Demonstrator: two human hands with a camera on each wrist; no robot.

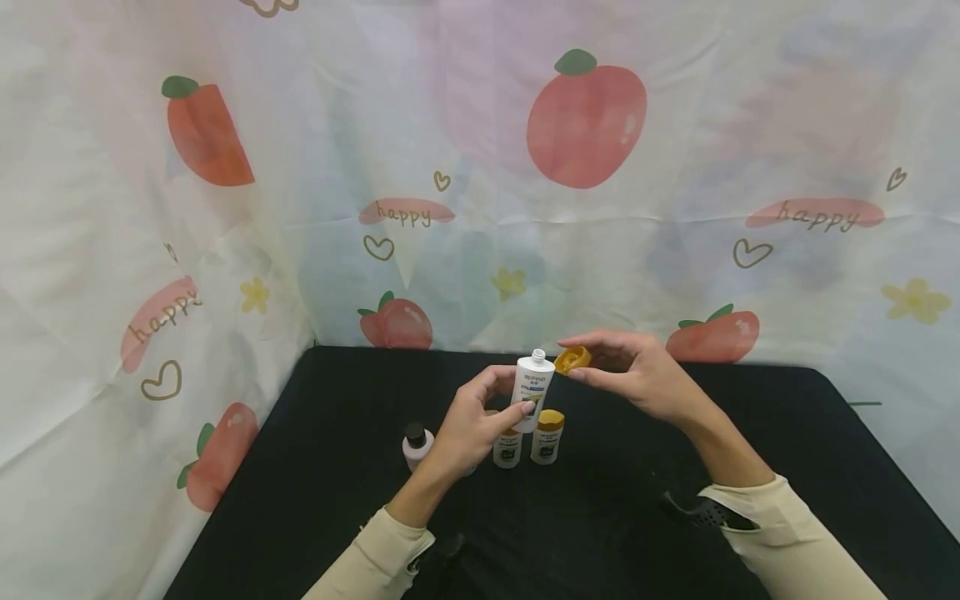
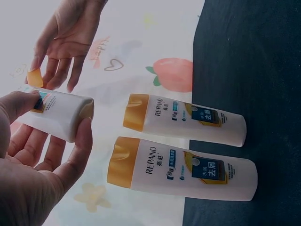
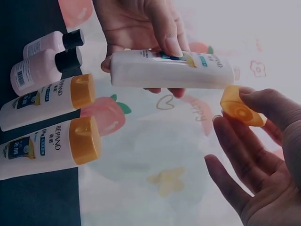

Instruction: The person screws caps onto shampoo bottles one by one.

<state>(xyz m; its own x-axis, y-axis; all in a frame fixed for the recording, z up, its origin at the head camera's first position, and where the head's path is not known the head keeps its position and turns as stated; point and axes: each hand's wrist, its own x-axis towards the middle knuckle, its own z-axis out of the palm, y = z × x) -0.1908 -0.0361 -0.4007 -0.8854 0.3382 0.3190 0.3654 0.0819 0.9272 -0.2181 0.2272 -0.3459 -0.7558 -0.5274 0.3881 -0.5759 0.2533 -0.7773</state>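
My left hand (image 1: 474, 421) grips a white shampoo bottle (image 1: 533, 387) upright above the table, the thumb across its label. The bare screw neck shows at the bottle's top in the head view. My right hand (image 1: 637, 371) pinches a golden-yellow cap (image 1: 573, 360) between thumb and fingers, just right of that neck. In the right wrist view the inside of the cap (image 3: 242, 110) faces the camera, close to the bottle's top end. Below the held bottle stand two capped shampoo bottles (image 2: 193, 120) (image 2: 202, 167) of the same kind.
Two pale pink bottles with black caps (image 3: 35, 70) (image 3: 44, 44) stand left of the capped shampoo bottles, partly behind my left hand in the head view. A black cloth covers the table (image 1: 600, 517). A printed curtain (image 1: 480, 125) hangs behind and at the left.
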